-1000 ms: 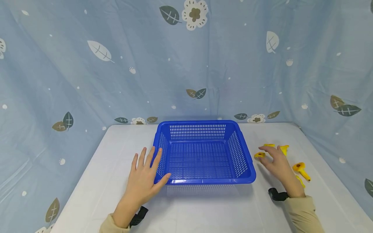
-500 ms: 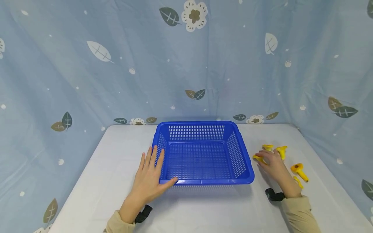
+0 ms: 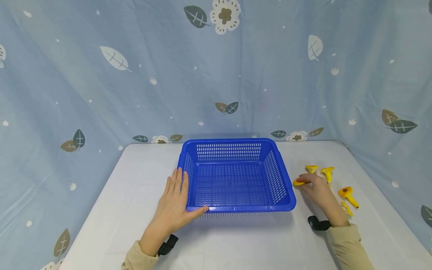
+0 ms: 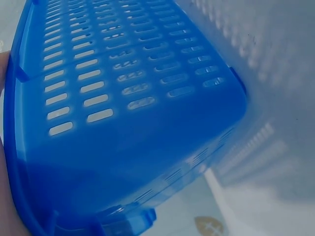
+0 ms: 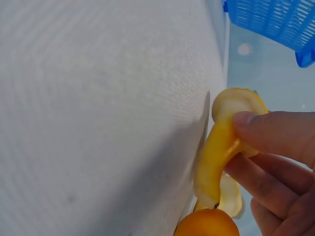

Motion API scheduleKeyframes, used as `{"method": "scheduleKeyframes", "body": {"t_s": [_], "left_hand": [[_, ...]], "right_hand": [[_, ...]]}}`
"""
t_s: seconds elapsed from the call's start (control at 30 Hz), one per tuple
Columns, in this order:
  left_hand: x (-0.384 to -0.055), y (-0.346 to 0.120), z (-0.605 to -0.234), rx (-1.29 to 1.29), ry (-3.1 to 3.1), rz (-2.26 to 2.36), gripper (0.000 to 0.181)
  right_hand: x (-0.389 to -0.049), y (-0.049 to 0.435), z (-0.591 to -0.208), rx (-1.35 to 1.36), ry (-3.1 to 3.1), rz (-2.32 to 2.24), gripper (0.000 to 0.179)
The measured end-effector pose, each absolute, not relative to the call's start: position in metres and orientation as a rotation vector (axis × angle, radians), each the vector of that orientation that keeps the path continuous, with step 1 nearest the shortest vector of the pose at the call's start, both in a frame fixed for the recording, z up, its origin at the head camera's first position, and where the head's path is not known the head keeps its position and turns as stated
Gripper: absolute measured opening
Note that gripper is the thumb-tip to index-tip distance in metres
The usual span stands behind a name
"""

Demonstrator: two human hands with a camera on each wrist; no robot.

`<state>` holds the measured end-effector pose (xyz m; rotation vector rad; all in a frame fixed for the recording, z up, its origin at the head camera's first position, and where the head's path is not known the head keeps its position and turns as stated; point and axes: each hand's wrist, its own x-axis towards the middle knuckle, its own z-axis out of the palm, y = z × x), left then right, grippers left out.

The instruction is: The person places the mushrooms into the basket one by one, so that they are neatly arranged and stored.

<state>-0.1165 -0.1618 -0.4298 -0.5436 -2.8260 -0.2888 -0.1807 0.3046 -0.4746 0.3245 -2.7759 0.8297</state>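
In the head view my left hand (image 3: 173, 210) lies with straight fingers at the front left corner of a blue plastic basket (image 3: 241, 209). In the left wrist view the basket's slotted wall (image 4: 98, 152) fills much of the picture, with only a sliver of that hand at the left edge. To the right of the basket, my right hand (image 3: 318, 192) pinches a yellow mushroom (image 5: 211, 157) between thumb and fingers. Its pale cap and curved stem show in the right wrist view, close to the white tabletop. I cannot tell whether it touches the surface.
Several more yellow mushrooms lie around my right hand: one at the back (image 3: 311, 168), a funnel-shaped one (image 3: 327, 173), one with a dark spot (image 3: 346, 192) and a thin one (image 3: 346, 208). A blue patterned curtain (image 3: 202, 75) hangs behind the white table (image 3: 236, 243).
My right fingers have closed on the mushroom nearest the basket. My left hand has slid slightly right, against the basket's corner, with its fingers drawn closer together.
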Motion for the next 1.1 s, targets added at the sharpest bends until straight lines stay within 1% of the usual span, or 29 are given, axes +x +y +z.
{"method": "scheduleKeyframes", "body": {"t_s": [0.67,0.93,1.1], "left_hand": [[-0.116,-0.159,-0.43,-0.526,-2.846,-0.318,0.124],[-0.117,-0.16,-0.43,-0.532,-2.822,-0.319,0.124],[-0.117,-0.159,-0.431,-0.531,-2.828,-0.32,0.125]], "right_hand": [[-0.177,0.301,-0.465,0.342,-2.639,0.914,0.019],[-0.174,0.297,-0.459,0.243,-2.576,1.012,0.019],[-0.172,0.293,-0.453,0.232,-2.51,1.007,0.021]]}}
